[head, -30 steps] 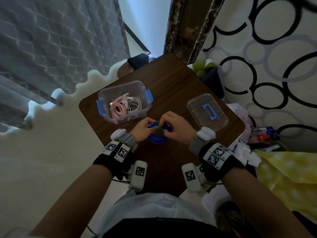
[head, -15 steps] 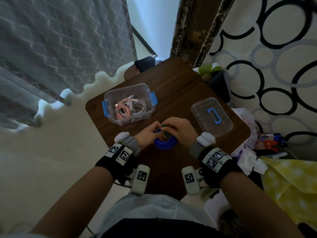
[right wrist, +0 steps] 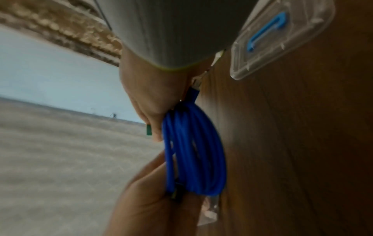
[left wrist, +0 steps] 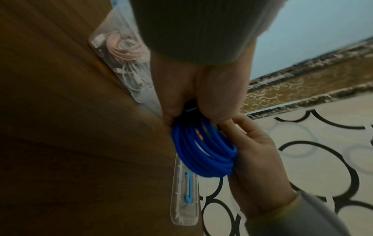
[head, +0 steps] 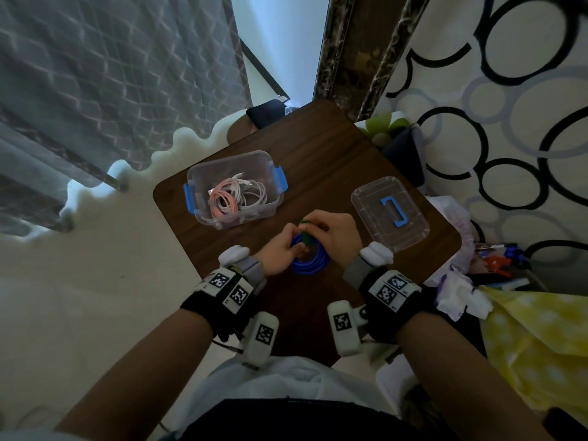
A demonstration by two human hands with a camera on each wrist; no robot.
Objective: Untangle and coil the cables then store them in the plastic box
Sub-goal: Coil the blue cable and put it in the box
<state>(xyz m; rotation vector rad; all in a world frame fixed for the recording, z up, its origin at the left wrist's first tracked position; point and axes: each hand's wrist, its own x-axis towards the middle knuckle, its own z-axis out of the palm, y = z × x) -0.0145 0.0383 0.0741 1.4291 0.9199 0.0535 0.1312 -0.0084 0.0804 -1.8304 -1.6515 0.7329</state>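
1. Your left hand (head: 280, 249) and right hand (head: 334, 233) both grip a coiled blue cable (head: 310, 261) just above the wooden table (head: 334, 160), near its front edge at the middle.
2. Your left fingers curl round the coil's near side; your right fingertips pinch a small green tie (head: 306, 237) against the loops. Whether it is fastened, you cannot tell.
3. Risk: if either grip loosens before the tie holds, the springy loops can fan out and tangle again.
4. The open plastic box (head: 234, 189) sits near the table's back left corner, holding a pink cable (head: 224, 202) and a white cable (head: 254, 195). The blue coil looks bulky; forcing it in could catch those coils.
5. The lid (head: 389, 214) lies by the right edge, where a swinging wrist could knock it off.
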